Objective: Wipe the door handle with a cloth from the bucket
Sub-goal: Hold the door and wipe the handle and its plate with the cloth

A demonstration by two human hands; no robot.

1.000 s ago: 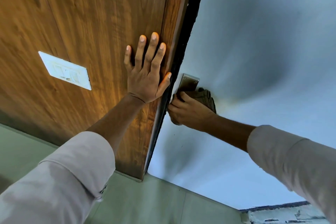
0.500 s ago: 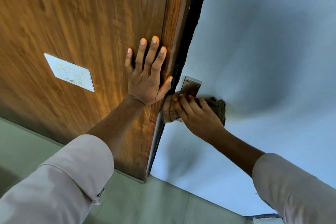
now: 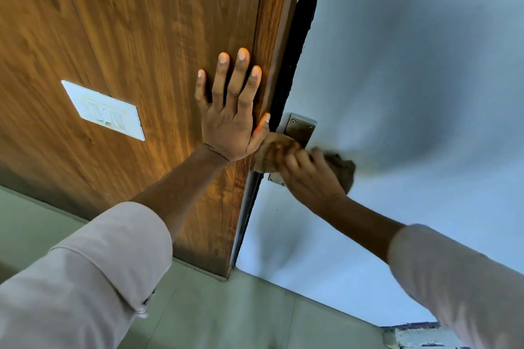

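A steel handle plate (image 3: 301, 127) is fixed to the pale blue door (image 3: 411, 79) near its edge. My right hand (image 3: 309, 178) grips a brown cloth (image 3: 341, 168) wrapped over the handle just below the plate; the handle itself is hidden under cloth and fingers. The cloth's left end bulges by the door edge, its right end sticks out past my hand. My left hand (image 3: 231, 110) lies flat with fingers spread on the wooden panel (image 3: 141, 37) beside the door gap, holding nothing. No bucket is in view.
A white switch plate (image 3: 103, 109) sits on the wooden panel to the left. A dark gap (image 3: 300, 37) runs between the panel and the door. Pale green floor tiles (image 3: 212, 314) lie below. A rough grey edge (image 3: 411, 334) shows at the bottom right.
My right hand has slid with the cloth along the handle, from bunched beside the plate to stretched across it, and the lower end of the plate now shows. My left hand stays pressed on the panel.
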